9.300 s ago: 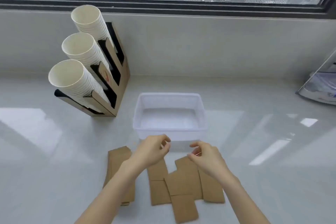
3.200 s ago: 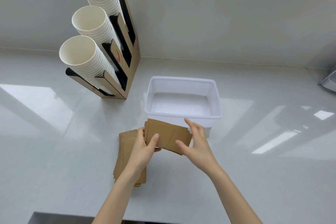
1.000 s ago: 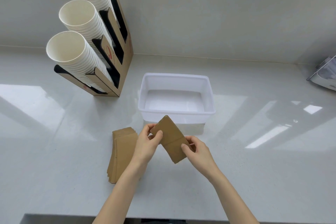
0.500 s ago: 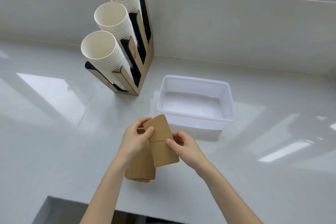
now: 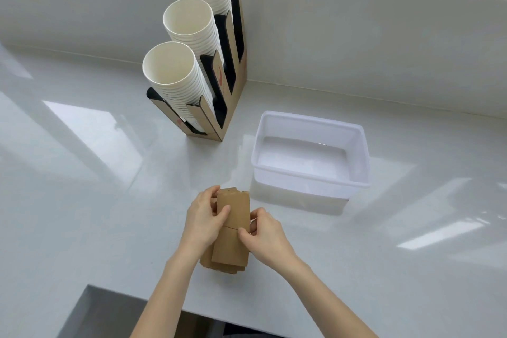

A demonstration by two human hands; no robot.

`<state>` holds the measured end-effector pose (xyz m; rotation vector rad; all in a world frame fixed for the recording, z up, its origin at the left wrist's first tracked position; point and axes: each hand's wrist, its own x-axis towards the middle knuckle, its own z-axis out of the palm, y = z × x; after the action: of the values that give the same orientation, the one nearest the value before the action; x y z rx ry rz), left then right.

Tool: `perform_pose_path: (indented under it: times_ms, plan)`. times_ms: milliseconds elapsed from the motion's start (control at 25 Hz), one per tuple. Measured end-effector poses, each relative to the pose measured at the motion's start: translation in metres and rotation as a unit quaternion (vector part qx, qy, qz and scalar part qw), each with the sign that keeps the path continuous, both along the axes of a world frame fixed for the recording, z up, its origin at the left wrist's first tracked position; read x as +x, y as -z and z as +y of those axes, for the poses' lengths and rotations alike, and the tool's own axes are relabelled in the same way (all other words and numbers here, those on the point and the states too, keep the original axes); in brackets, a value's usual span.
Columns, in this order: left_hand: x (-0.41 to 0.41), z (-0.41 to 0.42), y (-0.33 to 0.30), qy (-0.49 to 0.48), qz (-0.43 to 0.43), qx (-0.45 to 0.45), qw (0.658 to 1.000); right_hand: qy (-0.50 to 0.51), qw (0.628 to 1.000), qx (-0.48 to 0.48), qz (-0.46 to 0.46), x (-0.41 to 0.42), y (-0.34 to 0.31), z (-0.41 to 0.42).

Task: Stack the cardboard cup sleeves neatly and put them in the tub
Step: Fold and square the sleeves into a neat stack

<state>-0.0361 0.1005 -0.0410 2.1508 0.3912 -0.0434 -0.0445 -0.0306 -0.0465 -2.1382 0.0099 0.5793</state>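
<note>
A stack of brown cardboard cup sleeves (image 5: 230,247) lies flat on the white counter, just left of and nearer than the tub. My left hand (image 5: 204,218) grips the stack's left edge, thumb on top. My right hand (image 5: 263,236) pinches its right edge. The top sleeves lie roughly aligned over the lower ones, whose edges peek out at the near end. The white plastic tub (image 5: 311,175) stands empty to the right and farther away.
A cardboard dispenser (image 5: 219,85) holding three tilted stacks of white paper cups (image 5: 175,77) stands behind the sleeves, left of the tub. The counter's near edge (image 5: 115,293) runs just below the stack. A wall and window sill lie beyond.
The sleeves I held tilted above the counter have come down onto the stack at the left. Both hands now hold the joined stack by its sides.
</note>
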Motion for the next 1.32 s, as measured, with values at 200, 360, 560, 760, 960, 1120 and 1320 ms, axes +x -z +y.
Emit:
perform_pose_path:
  times_ms: [200, 360, 560, 760, 960, 1120, 1320]
  plan:
    - [-0.004, 0.008, 0.011, -0.005, -0.004, -0.001, 1.000, -0.005, 1.000, -0.004, 0.003, -0.001, 0.004, 0.006]
    - [-0.006, 0.016, 0.013, -0.009, 0.030, -0.034, 0.999, 0.002, 1.000, 0.006, 0.023, 0.000, 0.005, 0.006]
    - [-0.012, 0.024, 0.017, -0.014, 0.140, -0.100, 0.985, 0.013, 0.999, 0.017, 0.047, 0.003, 0.006, 0.007]
    - [-0.010, 0.030, 0.020, -0.024, 0.186, -0.147, 0.971, 0.057, 0.977, 0.129, 0.163, 0.013, 0.015, 0.002]
    - [-0.007, 0.033, 0.021, -0.034, 0.191, -0.169, 0.966, 0.088, 0.934, 0.251, 0.239, 0.024, 0.030, -0.002]
    - [-0.005, 0.027, 0.016, -0.019, 0.174, -0.159, 0.972, 0.069, 0.933, 0.262, 0.237, 0.022, 0.034, -0.007]
    - [-0.006, 0.021, 0.016, -0.014, 0.173, -0.189, 0.966, 0.070, 0.928, 0.287, 0.228, 0.015, 0.037, -0.017]
